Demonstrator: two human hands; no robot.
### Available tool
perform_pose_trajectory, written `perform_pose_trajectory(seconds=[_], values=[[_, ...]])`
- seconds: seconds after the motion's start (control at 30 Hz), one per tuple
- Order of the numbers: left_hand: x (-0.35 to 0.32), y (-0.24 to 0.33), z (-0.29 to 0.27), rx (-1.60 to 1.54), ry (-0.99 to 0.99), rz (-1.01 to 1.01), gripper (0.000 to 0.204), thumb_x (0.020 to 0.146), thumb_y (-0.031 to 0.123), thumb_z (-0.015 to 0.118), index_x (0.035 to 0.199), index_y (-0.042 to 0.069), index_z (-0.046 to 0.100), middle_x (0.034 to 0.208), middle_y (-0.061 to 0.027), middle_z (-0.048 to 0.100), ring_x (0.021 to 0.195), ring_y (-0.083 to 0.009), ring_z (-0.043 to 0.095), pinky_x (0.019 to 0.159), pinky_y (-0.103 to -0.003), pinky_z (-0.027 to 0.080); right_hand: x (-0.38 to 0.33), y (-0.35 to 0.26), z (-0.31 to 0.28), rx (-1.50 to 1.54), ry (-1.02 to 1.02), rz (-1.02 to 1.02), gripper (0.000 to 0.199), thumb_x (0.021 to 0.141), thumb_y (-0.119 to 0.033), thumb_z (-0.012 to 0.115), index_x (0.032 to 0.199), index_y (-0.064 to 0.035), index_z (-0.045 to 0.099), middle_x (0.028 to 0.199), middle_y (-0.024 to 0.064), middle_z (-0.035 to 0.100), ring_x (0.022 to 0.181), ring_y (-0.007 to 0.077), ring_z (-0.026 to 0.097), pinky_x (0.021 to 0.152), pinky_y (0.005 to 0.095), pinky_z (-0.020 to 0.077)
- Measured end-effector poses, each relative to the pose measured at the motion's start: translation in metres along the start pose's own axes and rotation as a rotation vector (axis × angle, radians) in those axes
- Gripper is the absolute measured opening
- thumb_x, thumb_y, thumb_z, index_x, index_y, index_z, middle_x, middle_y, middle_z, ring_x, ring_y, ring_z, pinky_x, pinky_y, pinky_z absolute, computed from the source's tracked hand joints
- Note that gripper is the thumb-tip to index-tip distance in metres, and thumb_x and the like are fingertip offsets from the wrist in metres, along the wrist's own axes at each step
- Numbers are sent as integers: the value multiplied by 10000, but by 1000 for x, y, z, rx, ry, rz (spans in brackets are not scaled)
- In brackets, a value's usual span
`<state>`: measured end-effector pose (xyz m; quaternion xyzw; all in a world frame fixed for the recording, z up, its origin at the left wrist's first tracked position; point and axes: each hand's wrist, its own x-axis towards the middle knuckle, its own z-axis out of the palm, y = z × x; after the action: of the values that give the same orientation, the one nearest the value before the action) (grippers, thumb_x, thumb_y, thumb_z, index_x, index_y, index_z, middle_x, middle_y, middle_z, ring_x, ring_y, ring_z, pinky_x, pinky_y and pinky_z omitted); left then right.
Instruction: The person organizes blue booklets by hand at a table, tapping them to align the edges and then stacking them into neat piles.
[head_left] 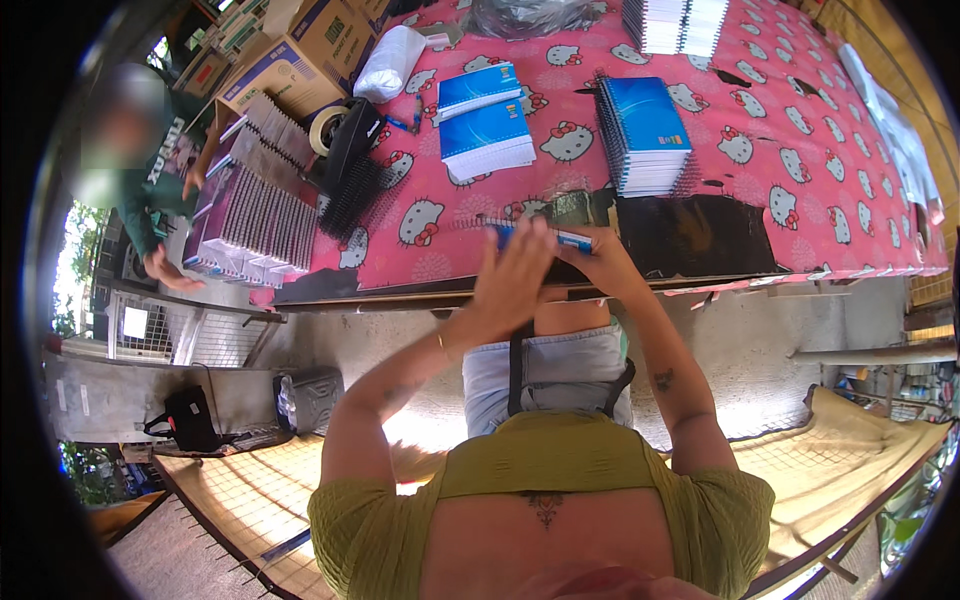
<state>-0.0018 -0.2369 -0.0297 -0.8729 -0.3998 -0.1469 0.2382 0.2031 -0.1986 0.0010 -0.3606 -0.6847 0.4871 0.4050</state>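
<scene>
At the near edge of the table, a blue-covered notebook [573,240] is seen nearly edge-on between my hands. My right hand [606,264] grips its right end, thumb and fingers closed around it. Across its left part lies my left hand [513,270], fingers stretched out over the cover and hiding much of it. A thin dark spiral coil [478,222] seems to stick out past the notebook's left end. Beyond my hands stand two piles of blue notebooks [487,137], and a taller blue spiral-bound stack [645,125] rises to the right.
Purple spiral-bound notebooks [255,225] fill the left end of the pink patterned table cover [735,140]. Beside them are a black tape dispenser [350,135], loose black coils [355,205], a white roll [391,63] and cardboard boxes [300,75]. Another person [150,190] stands at left, hands near the purple stack.
</scene>
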Motion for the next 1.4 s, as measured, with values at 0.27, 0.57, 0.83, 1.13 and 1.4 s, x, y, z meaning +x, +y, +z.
perform_pose_trajectory(seconds=[0.27,0.57,0.83,1.13,1.4], values=[[14,13,-3,-172,135,-58,693,968,514,412,1430,-3,440,1497,-197,425,1417,-348,361,1144,-607,137,1,7,5,1,66,-54,368,831,-25,663,1199,-22,668,981,155,732,831,152,677,766,307,518],[15,18,-16,-338,143,-36,746,977,528,409,1470,-29,355,1548,-215,334,1456,-382,270,1148,-613,97,5,13,3,-67,47,-70,340,832,-34,680,1171,-8,670,938,188,721,808,235,703,738,340,526],[68,-20,-43,-589,234,-131,148,874,206,693,981,103,693,912,-15,695,925,-203,654,1141,-571,213,-6,-35,-26,-209,52,-157,292,849,-73,716,1122,22,680,1004,148,706,838,168,670,738,297,521],[68,-13,-43,-675,249,-157,177,819,161,753,962,99,668,924,-40,701,879,-237,664,1065,-494,346,2,-37,-63,-59,-114,-24,144,891,-36,686,1007,45,715,879,84,704,814,101,643,729,260,527],[68,-15,-49,-644,255,-150,249,785,137,767,991,57,653,909,-71,669,820,-284,620,789,-415,466,6,-33,-58,-74,-89,-172,98,789,35,694,882,21,665,817,71,654,754,121,624,679,265,499]])
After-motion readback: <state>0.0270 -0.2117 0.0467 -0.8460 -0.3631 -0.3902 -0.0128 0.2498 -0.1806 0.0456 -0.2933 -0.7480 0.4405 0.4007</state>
